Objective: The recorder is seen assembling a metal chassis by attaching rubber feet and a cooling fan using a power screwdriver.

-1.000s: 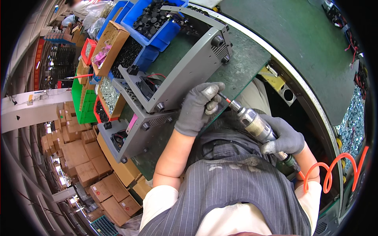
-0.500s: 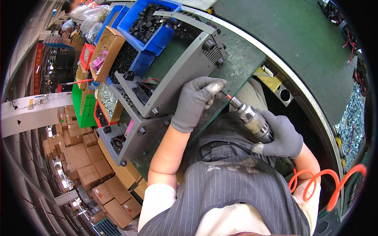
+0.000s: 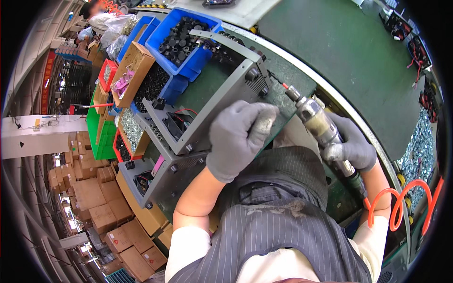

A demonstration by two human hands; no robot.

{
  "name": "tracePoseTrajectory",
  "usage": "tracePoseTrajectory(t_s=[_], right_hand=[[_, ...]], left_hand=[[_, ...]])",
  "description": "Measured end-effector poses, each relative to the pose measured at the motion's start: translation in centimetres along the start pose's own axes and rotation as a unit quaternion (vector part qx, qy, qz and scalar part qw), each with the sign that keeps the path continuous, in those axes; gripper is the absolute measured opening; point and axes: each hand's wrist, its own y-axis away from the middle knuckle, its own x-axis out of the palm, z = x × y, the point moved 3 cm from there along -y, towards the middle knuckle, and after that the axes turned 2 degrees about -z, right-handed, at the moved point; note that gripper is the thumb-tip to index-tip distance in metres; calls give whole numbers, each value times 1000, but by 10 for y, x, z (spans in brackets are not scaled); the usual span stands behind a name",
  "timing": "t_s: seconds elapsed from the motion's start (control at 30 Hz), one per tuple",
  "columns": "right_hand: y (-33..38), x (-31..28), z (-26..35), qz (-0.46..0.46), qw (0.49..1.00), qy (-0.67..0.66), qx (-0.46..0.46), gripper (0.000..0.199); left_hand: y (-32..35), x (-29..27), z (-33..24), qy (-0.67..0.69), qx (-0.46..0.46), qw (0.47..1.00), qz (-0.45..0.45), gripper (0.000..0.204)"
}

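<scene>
My right hand [image 3: 351, 144], in a grey glove, wraps around a pneumatic screwdriver [image 3: 318, 122]. The red-collared bit points away from me, its dark tip beside the end of a grey metal casing [image 3: 222, 99]. I cannot tell whether the tip touches anything. My left hand [image 3: 240, 137], also gloved, is closed in front of this casing, thumb against the curled fingers; whatever they may hold is hidden. Round black feet [image 3: 253, 74] stick out of the casing's panel. Nearer to me stands a second grey casing [image 3: 181, 172] with a fan inside.
A blue bin [image 3: 200, 63] of black caps stands beyond the casings. To its left are a cardboard box [image 3: 137, 78] with pink pieces and trays of small hardware. An orange coiled hose [image 3: 401, 203] hangs at my right. Green surface [image 3: 330, 42] lies ahead; cartons [image 3: 101, 214] are stacked at left.
The screwdriver has moved forward and right, its bit leaving my left fingertips for the casing's end. My left hand has turned and stayed closed. The view has shifted slightly.
</scene>
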Motion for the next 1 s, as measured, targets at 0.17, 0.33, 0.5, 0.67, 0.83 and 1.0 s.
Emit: tracePoseTrajectory(t_s=[0.17, 0.33, 0.5, 0.67, 0.83, 1.0], right_hand=[[-11, 3, 17, -38, 999, -5, 6, 84], [-10, 4, 21, 5, 1000, 5, 19, 87], [-14, 6, 20, 8, 1000, -9, 21, 85], [-18, 8, 23, -12, 1000, 18, 0, 74], [-18, 2, 24, -17, 999, 49, -5, 67], [-18, 3, 26, -9, 995, 95, -15, 69]], left_hand=[[-37, -35, -12, -343, 60, 917, -195, 15], [-46, -34, 1, -401, -29, 905, -137, 32], [-46, -33, 4, -405, 10, 906, -124, 30], [-47, -33, 4, -410, 20, 905, -113, 31], [-45, -33, 2, -416, 23, 901, -118, 29], [-41, -30, -5, -388, 58, 910, -134, 17]])
